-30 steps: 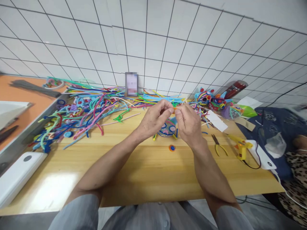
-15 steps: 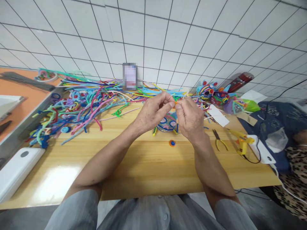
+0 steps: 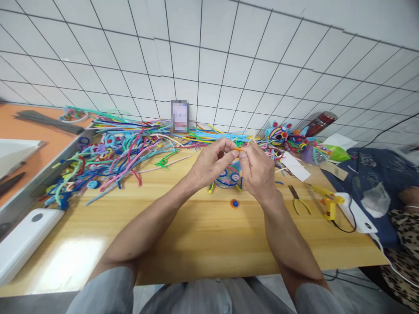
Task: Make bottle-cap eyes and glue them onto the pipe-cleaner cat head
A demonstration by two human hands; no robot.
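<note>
An orange pipe cleaner piece (image 3: pixel 238 149) is pinched between my left hand (image 3: pixel 214 160) and my right hand (image 3: pixel 257 170), with the fingertips close together. Most of the piece is hidden by my fingers. Below and partly behind my hands, a round blue-rimmed craft piece (image 3: pixel 226 179) with pink and yellow parts rests on the wooden table (image 3: pixel 196 231). Nearer to me lies a small orange coil with a blue centre (image 3: pixel 235 203), touched by neither hand.
Tangled pipe cleaners (image 3: pixel 127 152) cover the table's back left. A phone (image 3: pixel 180 117) leans at the wall. On the right are pliers (image 3: pixel 297 200), a yellow glue gun (image 3: pixel 330 203), colourful crafts (image 3: pixel 278 133), a red flask (image 3: pixel 322 123) and another person's arm (image 3: pixel 409 197).
The camera view has tilted up a little, so the table and objects appear lower. My hands remain together on the orange piece with nearly the same grip.
</note>
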